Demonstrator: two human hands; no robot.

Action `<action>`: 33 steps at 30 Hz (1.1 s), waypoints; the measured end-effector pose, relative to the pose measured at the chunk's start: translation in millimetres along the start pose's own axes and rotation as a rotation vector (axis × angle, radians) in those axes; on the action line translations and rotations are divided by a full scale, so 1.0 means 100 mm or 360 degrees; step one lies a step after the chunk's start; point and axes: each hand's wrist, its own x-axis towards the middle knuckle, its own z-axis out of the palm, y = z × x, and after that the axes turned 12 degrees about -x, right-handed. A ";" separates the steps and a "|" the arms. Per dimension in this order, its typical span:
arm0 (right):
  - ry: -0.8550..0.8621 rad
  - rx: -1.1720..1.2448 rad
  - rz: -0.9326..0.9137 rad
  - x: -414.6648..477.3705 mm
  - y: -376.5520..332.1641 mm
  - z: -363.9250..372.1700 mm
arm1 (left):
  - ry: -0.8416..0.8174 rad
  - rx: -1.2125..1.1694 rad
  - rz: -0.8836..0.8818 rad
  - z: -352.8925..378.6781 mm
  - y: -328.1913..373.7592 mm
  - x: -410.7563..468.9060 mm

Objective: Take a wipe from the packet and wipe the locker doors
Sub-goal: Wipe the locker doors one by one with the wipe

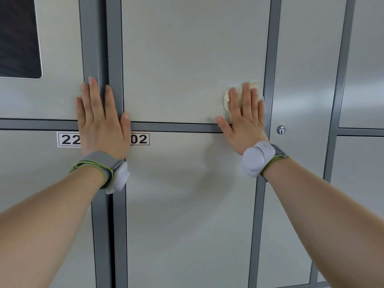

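Pale grey locker doors fill the view; the upper middle door [193,59] is the one under my hands. My right hand [244,119] lies flat with fingers spread, pressing a crumpled whitish wipe [227,96] against that door's lower right corner, near its edge. The wipe shows above and left of my fingers. My left hand [101,119] rests flat and empty on the dark grey frame post [113,48] between two doors, thumb touching the middle door's lower left corner. No wipe packet is visible.
Below is a door labelled with a number plate [140,139] partly covered by my left hand. A round keyhole [281,129] sits on the narrow door to the right. A dark panel [18,36] is at the upper left. Both wrists wear grey bands.
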 end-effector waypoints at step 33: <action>-0.0017 -0.0063 -0.0040 0.42 0.29 -0.22 | 0.0028 0.0006 0.0006 0.01 -0.02 0.01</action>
